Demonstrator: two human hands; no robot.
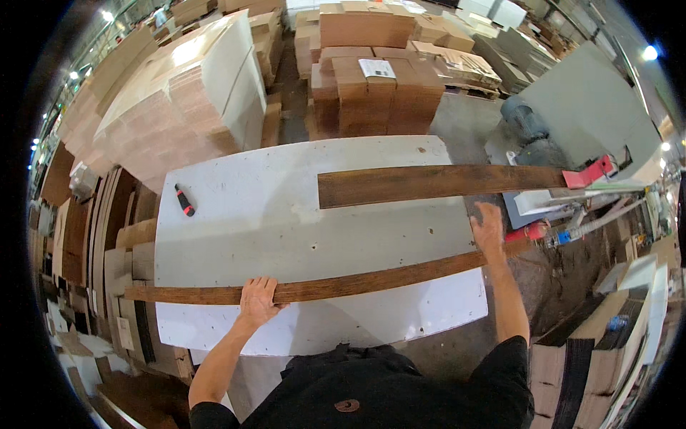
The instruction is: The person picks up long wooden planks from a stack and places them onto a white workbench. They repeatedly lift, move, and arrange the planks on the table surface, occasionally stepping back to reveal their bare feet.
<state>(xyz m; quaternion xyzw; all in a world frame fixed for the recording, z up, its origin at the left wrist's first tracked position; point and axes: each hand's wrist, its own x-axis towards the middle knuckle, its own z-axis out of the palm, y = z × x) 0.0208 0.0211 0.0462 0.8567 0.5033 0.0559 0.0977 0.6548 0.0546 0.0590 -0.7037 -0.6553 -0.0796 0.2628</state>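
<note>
A long, narrow dark-brown wooden strip [371,284] runs across the near part of the white tabletop [236,222], its left end past the table's edge. My left hand [259,299] grips this strip left of its middle, fingers laid over the top. Near the strip's right part, my right hand [489,230] has its fingers apart and slightly curled, with nothing seen in them; the wrist hides some of the strip. Farther back lies a wider dark-brown wooden plank [429,182], its right end at a red machine part [589,173].
A black-and-red hand tool [184,200] rests at the table's left. Right of the table stand a grey machine panel [593,107] with a motor [525,118] and a red fitting with a hose [529,231]. Stacked boards and cartons [386,93] rise beyond; more boards [579,357] stand near right.
</note>
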